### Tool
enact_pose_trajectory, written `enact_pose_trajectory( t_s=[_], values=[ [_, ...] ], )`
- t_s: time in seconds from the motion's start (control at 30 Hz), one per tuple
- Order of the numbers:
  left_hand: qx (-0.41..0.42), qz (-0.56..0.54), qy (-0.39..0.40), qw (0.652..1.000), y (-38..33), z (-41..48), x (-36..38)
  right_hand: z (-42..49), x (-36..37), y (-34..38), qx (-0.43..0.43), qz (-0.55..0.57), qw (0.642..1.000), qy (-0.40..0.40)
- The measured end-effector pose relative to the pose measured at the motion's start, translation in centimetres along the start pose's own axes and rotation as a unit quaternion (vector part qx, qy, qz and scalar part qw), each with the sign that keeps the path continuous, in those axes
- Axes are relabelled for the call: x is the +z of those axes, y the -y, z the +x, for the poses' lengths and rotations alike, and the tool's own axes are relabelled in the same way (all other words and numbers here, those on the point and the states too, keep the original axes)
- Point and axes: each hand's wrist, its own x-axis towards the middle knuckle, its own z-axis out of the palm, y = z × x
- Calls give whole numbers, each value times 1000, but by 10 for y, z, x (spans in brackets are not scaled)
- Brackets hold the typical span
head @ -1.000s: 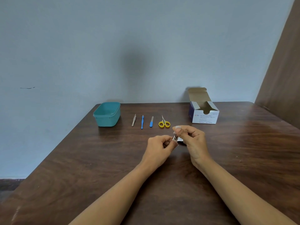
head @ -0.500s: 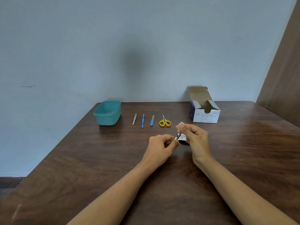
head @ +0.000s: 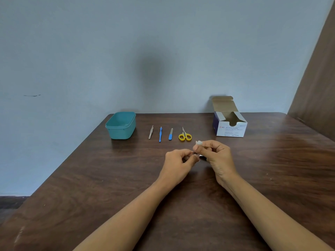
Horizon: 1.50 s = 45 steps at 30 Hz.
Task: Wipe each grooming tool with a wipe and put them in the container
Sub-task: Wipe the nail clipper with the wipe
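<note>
Pinching hard, the right hand (head: 216, 156) holds the white wipe (head: 198, 142) at its fingertips, and the left hand (head: 179, 160) curls round a small metal tool (head: 193, 153), too hidden to name. They meet just above mid-table (head: 90, 178). The sound way, by judgement: steady the tool, draw the wipe along its whole length, turn it, go again. Beyond, in a row, lie tweezers (head: 150, 132), a blue pick (head: 160, 134), a blue-handled file (head: 170, 134) and yellow scissors (head: 184, 135). The teal container (head: 120, 134) waits far left, the swab box (head: 230, 130) on the right.
</note>
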Motion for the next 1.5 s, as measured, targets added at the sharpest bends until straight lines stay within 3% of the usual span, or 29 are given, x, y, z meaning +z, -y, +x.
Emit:
enact_pose_trajectory(
  t_s=[0.2, 0.57, 0.97, 1.2, 1.5],
  values=[
    [7, -2, 0, 1000, 0, 0, 0, 0, 0, -1, -33, -11, 999, -9],
    [9, -10, -1, 1000, 0, 1, -2, 1, -1, -3, -27, -42, 997, 59],
    [26, 4, 21, 999, 2, 3, -3, 6, -4, -7, -32, -51, 998, 14],
    [-38, -90, -24, 995, 1, 1, 0, 6, -1, -9, -43, -16, 999, -12],
    [-10, -54, -15, 998, 2, 0, 0, 6, -5, -5, -7, -44, 998, 49]
  ],
)
